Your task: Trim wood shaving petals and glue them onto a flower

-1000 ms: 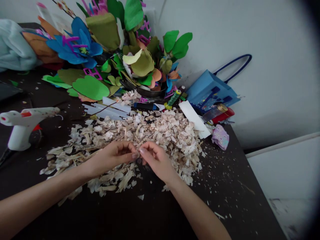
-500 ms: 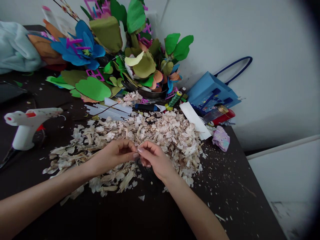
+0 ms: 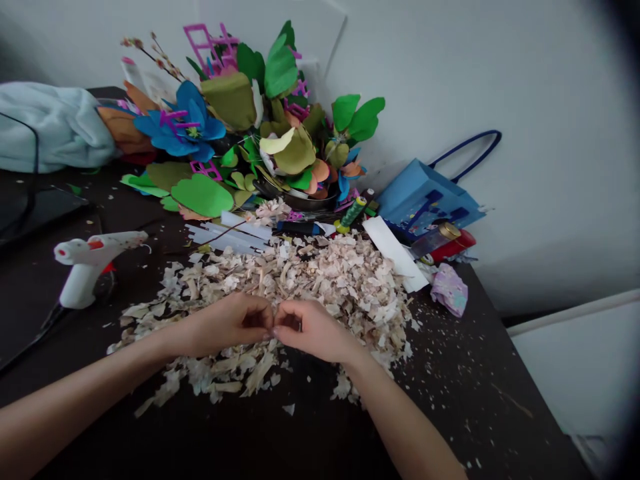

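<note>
My left hand (image 3: 233, 325) and my right hand (image 3: 311, 328) meet fingertip to fingertip above the dark table (image 3: 280, 440). Each is closed in a pinch, thumb against curled fingers. Whatever lies between the fingertips is too small or too hidden to make out. Under and behind both hands spreads a wide heap of pale, dry flakes (image 3: 350, 273), beige and whitish, like torn petals or peelings. Some flakes lie loose on the table in front of the hands.
A white glue gun (image 3: 83, 270) stands at left. Behind the heap are translucent glue sticks (image 3: 227, 239), a green thread spool (image 3: 353, 211) and colourful artificial flowers (image 3: 295, 150). To the right are a white strip (image 3: 395, 253), a blue bag (image 3: 427, 197) and a crumpled lilac cloth (image 3: 450, 289).
The view has shifted, so the table items appear lower and, at left, further right. My hands have turned inward, with their fingertips still together and now pointing lower.
</note>
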